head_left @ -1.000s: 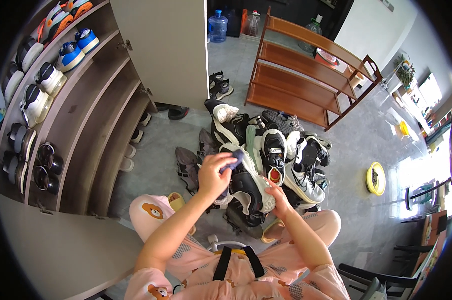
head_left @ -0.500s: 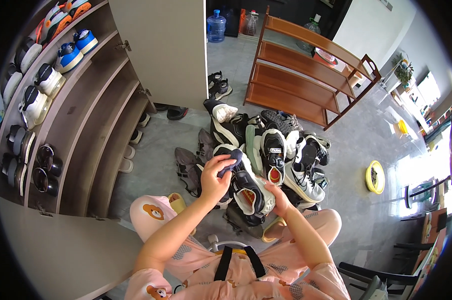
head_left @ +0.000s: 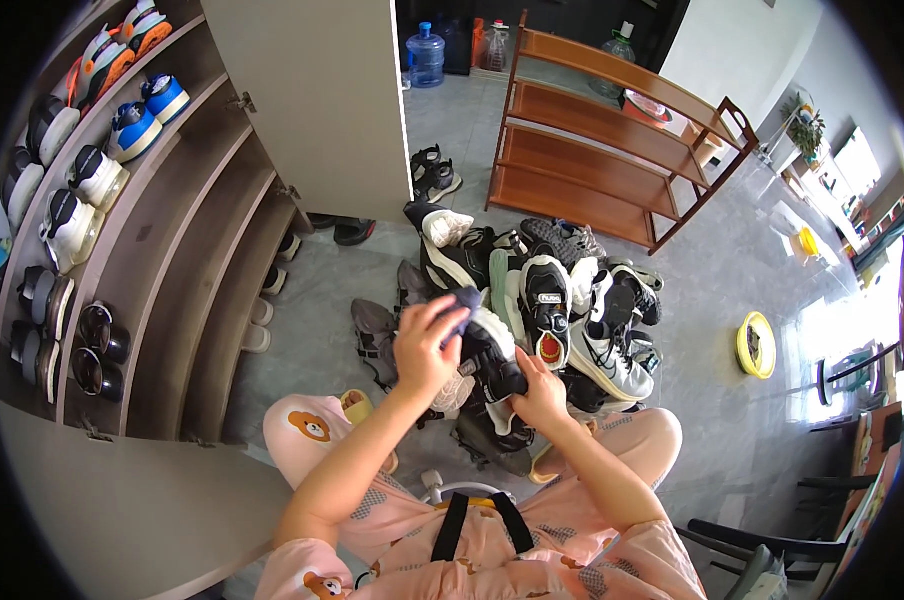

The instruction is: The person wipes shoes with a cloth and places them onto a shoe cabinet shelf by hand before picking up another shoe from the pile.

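Observation:
My right hand (head_left: pixel 541 388) grips the heel end of a black-and-white sneaker (head_left: pixel 493 362), which is tilted with its toe away from me. In my left hand (head_left: pixel 427 347) is a bunched dark blue cloth (head_left: pixel 462 303), held against the sneaker's toe; the fingers are slightly blurred. Just beyond the hands spreads a pile of shoes. In it a black-and-white sneaker with a red insole (head_left: pixel 547 300) lies beside a pale green shoe (head_left: pixel 506 290). Grey shoes (head_left: pixel 376 328) sit to the left of my left hand.
On the left stands an open shoe cabinet (head_left: pixel 187 215) with several shoes on its upper shelves and its door (head_left: pixel 312 110) swung out. A brown wooden rack (head_left: pixel 592 150) stands behind the pile. A yellow basin (head_left: pixel 756 345) is on the floor at right, a blue water jug (head_left: pixel 426 55) at the back.
The sneaker has turned in my right hand, so its red insole no longer shows. My right hand has shifted slightly left and now holds the heel. The cloth stays at the toe.

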The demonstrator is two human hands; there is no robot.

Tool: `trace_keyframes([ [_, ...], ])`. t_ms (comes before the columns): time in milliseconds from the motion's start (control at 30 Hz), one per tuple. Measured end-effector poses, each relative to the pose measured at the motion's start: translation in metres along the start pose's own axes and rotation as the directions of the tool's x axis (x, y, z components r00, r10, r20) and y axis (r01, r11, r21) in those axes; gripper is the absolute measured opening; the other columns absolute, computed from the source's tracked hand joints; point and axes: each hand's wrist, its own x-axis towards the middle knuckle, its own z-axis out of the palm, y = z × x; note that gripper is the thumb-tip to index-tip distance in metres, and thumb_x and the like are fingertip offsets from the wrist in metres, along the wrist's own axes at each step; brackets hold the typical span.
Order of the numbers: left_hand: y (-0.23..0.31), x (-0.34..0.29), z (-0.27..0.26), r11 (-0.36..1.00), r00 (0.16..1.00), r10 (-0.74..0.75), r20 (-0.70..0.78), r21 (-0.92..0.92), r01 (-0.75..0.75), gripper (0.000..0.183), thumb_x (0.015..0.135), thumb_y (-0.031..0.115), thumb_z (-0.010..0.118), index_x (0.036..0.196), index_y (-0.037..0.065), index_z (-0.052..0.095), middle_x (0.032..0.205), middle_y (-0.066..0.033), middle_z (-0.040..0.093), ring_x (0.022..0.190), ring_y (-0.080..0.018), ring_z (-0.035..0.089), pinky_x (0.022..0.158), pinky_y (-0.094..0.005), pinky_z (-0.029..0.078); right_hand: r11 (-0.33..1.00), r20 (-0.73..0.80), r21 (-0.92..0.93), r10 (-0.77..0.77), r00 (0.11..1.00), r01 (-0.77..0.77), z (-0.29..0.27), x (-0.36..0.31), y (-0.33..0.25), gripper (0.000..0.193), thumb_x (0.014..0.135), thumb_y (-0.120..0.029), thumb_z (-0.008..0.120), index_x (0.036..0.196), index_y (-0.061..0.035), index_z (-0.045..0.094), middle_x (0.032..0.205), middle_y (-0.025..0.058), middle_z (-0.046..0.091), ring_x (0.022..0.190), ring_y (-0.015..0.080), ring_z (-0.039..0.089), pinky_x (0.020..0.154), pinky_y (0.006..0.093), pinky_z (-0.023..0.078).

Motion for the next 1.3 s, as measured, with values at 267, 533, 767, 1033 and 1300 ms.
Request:
trace_keyframes([
  [267,0.017,-0.02,0.015,0.984,0.938,0.176,0.3,-0.043,-0.171,0.034,0.065,0.005,0.069,0.099,0.012,0.069,0.115,-0.0036,0.062,0.1,-0.0291,0.056,0.084,-0.0376,0.052,0.998,-0.082,0.018,-0.059,0.995,0.06,0.009,-0.01,-0.001,0.07,0.062,-0.011,0.062,0.131,-0.0066,0.052,0.11,0.0138,0.06,0.098,0.0364,0.061,0.084,0.0432,0.049],
  [533,-0.014,0.003,0.005,0.991,0.98,0.111,0.168,0.06,-0.122,0.031,0.063,0.0,0.067,0.092,0.012,0.07,0.108,-0.0014,0.064,0.093,-0.0262,0.058,0.08,-0.0367,0.052,0.992,-0.203,-0.101,-0.099,0.974,0.079,-0.006,-0.004,0.001,0.071,0.061,-0.011,0.064,0.131,-0.0059,0.053,0.11,0.0127,0.061,0.099,0.0327,0.062,0.086,0.0406,0.049],
  [767,0.018,-0.017,0.016,0.967,0.941,0.226,0.251,-0.173,-0.186,0.033,0.066,0.001,0.065,0.096,0.012,0.07,0.111,-0.0032,0.064,0.095,-0.0295,0.057,0.084,-0.0385,0.051,0.996,-0.174,-0.067,-0.074,0.982,0.063,-0.001,-0.004,-0.002,0.07,0.061,-0.012,0.063,0.13,-0.0052,0.053,0.113,0.0137,0.06,0.099,0.0332,0.062,0.085,0.0419,0.049],
  [1033,-0.021,0.002,0.007,0.986,0.985,0.137,0.101,0.078,-0.145,0.031,0.063,-0.001,0.066,0.091,0.012,0.068,0.107,-0.0023,0.064,0.091,-0.0289,0.058,0.077,-0.0379,0.053,0.961,-0.148,0.255,0.146,0.978,-0.104,-0.022,-0.006,-0.002,0.069,0.069,-0.004,0.058,0.135,-0.0224,0.055,0.108,0.0177,0.066,0.093,0.0365,0.064,0.08,0.037,0.051],
  [1300,-0.002,-0.008,0.012,0.982,0.969,0.182,0.168,-0.089,-0.169,0.037,0.064,-0.001,0.068,0.099,0.012,0.069,0.113,-0.0032,0.062,0.096,-0.0305,0.056,0.082,-0.0381,0.051,0.896,0.087,0.335,0.278,0.957,-0.291,-0.001,-0.003,0.017,0.066,0.072,-0.01,0.061,0.136,-0.024,0.053,0.104,0.0178,0.067,0.083,0.0307,0.066,0.076,0.0358,0.051],
])
